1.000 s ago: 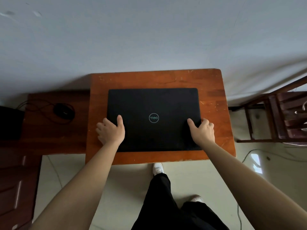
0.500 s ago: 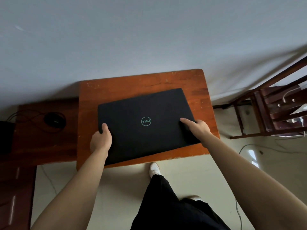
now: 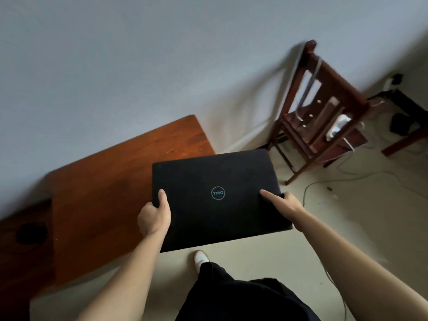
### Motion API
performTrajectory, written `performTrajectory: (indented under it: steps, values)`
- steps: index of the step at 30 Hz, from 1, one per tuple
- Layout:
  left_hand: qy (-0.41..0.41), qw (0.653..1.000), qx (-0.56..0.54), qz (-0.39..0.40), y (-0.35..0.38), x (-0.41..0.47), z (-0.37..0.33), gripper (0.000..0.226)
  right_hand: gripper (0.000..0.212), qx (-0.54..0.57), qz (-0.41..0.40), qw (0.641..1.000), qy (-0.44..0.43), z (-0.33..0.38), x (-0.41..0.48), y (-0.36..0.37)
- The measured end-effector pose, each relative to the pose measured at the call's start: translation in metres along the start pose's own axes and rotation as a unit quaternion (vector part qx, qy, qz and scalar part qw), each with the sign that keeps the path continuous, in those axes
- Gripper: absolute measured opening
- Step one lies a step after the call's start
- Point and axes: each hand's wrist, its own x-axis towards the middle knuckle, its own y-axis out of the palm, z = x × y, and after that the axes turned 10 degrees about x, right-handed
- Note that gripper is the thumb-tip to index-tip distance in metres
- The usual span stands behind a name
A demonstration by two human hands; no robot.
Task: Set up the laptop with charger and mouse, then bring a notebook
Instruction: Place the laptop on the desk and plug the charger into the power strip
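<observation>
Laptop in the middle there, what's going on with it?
A person holds the closed black laptop in the air, lid up. The left grip and right grip, both bare hands, hold it by its two side edges, with a thumb or finger lying on the lid. It hangs partly past the right end of the wooden table, over the floor. A dark round thing, probably the mouse, lies blurred on a lower surface at far left. A wooden chair stands to the right.

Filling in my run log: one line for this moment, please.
laptop: closed, held aloft, partly over table | left hand: grips left edge | right hand: grips right edge
</observation>
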Motion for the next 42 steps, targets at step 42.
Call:
performTrajectory:
  steps: [42]
  values:
    - [0.642,0.719,0.014,0.264,0.445,-0.724,-0.855,0.060,0.074,0.540,-0.614,0.568,0.095,-0.263,0.085,-0.882]
